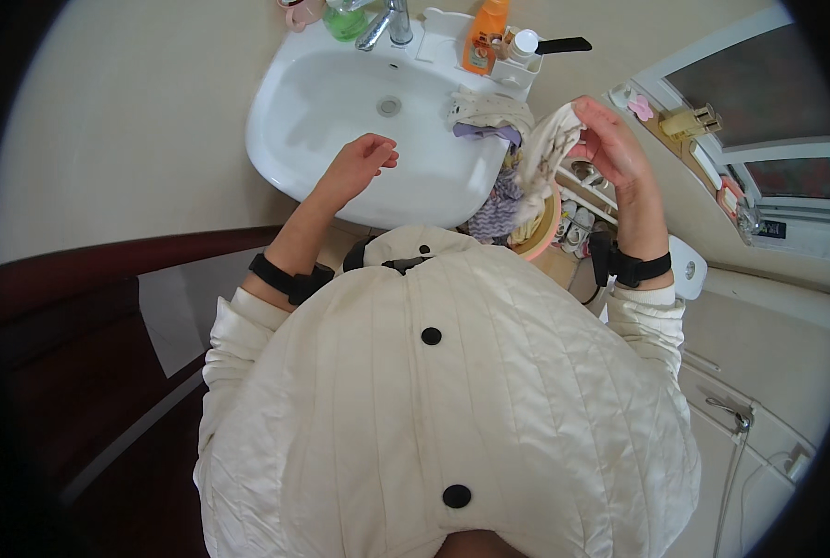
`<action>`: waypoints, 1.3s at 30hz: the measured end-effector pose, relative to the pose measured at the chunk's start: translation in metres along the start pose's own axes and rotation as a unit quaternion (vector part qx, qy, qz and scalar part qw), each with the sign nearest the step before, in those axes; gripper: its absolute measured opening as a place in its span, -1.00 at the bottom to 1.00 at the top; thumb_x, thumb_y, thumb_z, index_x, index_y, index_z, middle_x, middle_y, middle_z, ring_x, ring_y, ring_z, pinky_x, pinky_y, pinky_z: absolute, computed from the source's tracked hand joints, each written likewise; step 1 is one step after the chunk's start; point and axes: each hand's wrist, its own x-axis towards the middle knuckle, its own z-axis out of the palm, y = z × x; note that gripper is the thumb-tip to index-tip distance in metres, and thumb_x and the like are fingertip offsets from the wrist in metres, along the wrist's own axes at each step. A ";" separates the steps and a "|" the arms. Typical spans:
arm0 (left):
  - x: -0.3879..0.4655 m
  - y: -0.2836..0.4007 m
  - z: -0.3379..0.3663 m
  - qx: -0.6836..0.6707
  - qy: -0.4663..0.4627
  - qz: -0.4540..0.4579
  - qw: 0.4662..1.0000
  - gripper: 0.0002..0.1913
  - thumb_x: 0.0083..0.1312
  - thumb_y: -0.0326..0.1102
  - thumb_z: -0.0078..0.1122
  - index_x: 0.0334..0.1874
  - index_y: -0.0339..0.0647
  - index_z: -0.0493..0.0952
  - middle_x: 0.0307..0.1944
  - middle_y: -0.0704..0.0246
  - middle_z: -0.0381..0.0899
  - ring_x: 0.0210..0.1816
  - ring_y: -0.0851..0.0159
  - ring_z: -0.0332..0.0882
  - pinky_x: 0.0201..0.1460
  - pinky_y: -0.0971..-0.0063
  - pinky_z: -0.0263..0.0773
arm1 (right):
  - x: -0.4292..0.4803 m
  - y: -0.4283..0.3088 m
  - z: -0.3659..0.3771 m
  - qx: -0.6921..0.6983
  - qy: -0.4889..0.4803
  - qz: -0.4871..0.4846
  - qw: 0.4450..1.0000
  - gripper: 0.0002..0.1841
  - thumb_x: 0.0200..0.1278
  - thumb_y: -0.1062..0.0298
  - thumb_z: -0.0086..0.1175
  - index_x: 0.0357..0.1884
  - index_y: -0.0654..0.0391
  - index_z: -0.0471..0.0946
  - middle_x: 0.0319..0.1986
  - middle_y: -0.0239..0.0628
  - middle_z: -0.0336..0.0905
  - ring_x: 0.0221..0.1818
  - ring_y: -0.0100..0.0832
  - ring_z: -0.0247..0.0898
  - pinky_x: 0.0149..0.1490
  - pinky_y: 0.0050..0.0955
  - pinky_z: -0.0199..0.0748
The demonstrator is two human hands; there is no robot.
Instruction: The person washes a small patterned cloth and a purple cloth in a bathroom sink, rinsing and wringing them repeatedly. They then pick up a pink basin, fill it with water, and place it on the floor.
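Note:
My right hand (614,143) pinches a wet-looking white cloth (547,150) with dark marks. The cloth hangs down beside the sink's right rim, above a pink-rimmed basin (553,227). My left hand (360,166) hovers over the front left of the white sink (303,118), fingers loosely bent and holding nothing. On the sink's right edge lies a bunched cream cloth (495,111) with small dots, a purple cloth (488,132) showing under it. A purple-and-white zigzag cloth (495,209) lies lower down, by the basin. Part of the basin is hidden by the cloths.
A chrome faucet (390,28), a green soap bottle (345,24) and a pink mug (300,12) stand along the back. An orange bottle (486,38) and a white holder (516,72) occupy the back right corner. Shoes (579,227) sit on a low rack.

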 end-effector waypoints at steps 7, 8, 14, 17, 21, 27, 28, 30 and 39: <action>-0.003 -0.003 0.002 -0.002 0.003 -0.040 0.999 -0.66 0.30 -0.15 -0.09 -0.06 -0.28 0.42 -0.19 0.31 0.54 -0.12 0.40 0.50 -0.09 0.53 0.34 | 0.033 0.001 0.023 0.089 -0.049 -0.135 0.986 -0.77 0.29 0.31 -0.10 -0.19 0.28 0.44 -0.30 -0.23 0.49 -0.28 -0.41 0.48 -0.14 -0.47 0.56; -0.003 -0.006 0.000 0.002 0.009 -0.044 0.999 -0.66 0.31 -0.14 -0.10 -0.06 -0.27 0.42 -0.18 0.32 0.54 -0.11 0.41 0.49 -0.07 0.54 0.34 | 0.041 0.004 0.018 0.106 -0.031 -0.143 0.984 -0.76 0.28 0.33 -0.10 -0.17 0.31 0.43 -0.27 -0.22 0.48 -0.26 -0.38 0.47 -0.11 -0.45 0.55; -0.019 -0.044 -0.026 -0.004 0.054 -0.075 0.996 -0.67 0.33 -0.11 -0.10 -0.05 -0.22 0.42 -0.17 0.37 0.53 -0.10 0.43 0.48 -0.08 0.56 0.34 | 0.074 0.087 -0.069 -0.006 0.210 0.008 0.978 -0.71 0.21 0.20 0.01 -0.21 0.25 0.42 -0.31 -0.27 0.43 -0.33 -0.46 0.39 -0.28 -0.53 0.45; -0.045 -0.072 -0.041 -0.027 0.099 -0.098 0.990 -0.68 0.32 -0.12 -0.08 -0.07 -0.22 0.43 -0.20 0.38 0.54 -0.14 0.44 0.49 -0.13 0.58 0.35 | 0.081 0.151 -0.112 -0.224 0.387 0.073 0.891 -0.64 0.12 0.11 0.09 -0.21 0.21 0.44 -0.40 -0.35 0.38 -0.42 -0.56 0.25 -0.34 -0.61 0.25; -0.084 -0.116 -0.048 -0.085 0.164 -0.123 0.975 -0.69 0.29 -0.14 -0.04 -0.12 -0.24 0.44 -0.26 0.39 0.56 -0.23 0.45 0.52 -0.23 0.58 0.36 | 0.082 0.191 -0.108 -0.295 0.351 -0.065 0.886 -0.74 0.14 0.29 0.04 -0.21 0.27 0.46 -0.37 -0.24 0.50 -0.31 -0.46 0.38 -0.14 -0.45 0.35; -0.135 -0.159 -0.075 -0.071 0.268 -0.081 0.957 -0.75 0.26 -0.19 0.02 -0.21 -0.26 0.46 -0.37 0.35 0.56 -0.32 0.41 0.53 -0.31 0.52 0.40 | 0.071 0.153 0.039 -0.405 0.194 -0.270 0.851 -0.80 0.12 0.51 -0.03 -0.18 0.26 0.42 -0.20 -0.12 0.43 -0.11 -0.25 0.34 0.02 -0.35 0.29; -0.139 -0.163 -0.080 -0.026 0.290 -0.059 0.955 -0.75 0.23 -0.21 0.04 -0.23 -0.27 0.47 -0.39 0.31 0.57 -0.34 0.36 0.55 -0.31 0.48 0.42 | 0.069 0.147 0.069 -0.445 0.154 -0.324 0.820 -0.79 0.10 0.52 -0.02 -0.17 0.25 0.41 -0.17 -0.10 0.41 -0.07 -0.20 0.32 0.06 -0.32 0.26; -0.149 -0.168 -0.088 0.066 0.334 -0.051 0.939 -0.77 0.20 -0.23 0.05 -0.26 -0.29 0.47 -0.41 0.24 0.57 -0.35 0.26 0.56 -0.29 0.40 0.43 | 0.061 0.140 0.128 -0.481 0.041 -0.345 0.805 -0.78 0.07 0.56 -0.02 -0.18 0.23 0.41 -0.15 -0.07 0.39 -0.03 -0.12 0.28 0.10 -0.27 0.22; -0.262 -0.234 -0.157 0.160 0.350 -0.067 0.921 -0.76 0.21 -0.23 0.01 -0.22 -0.27 0.46 -0.33 0.19 0.58 -0.26 0.10 0.54 -0.21 0.34 0.43 | 0.046 0.196 0.370 -0.457 -0.246 -0.363 0.774 -0.85 0.05 0.61 -0.02 -0.30 0.20 0.44 -0.34 -0.14 0.44 -0.24 -0.11 0.38 -0.14 -0.32 0.38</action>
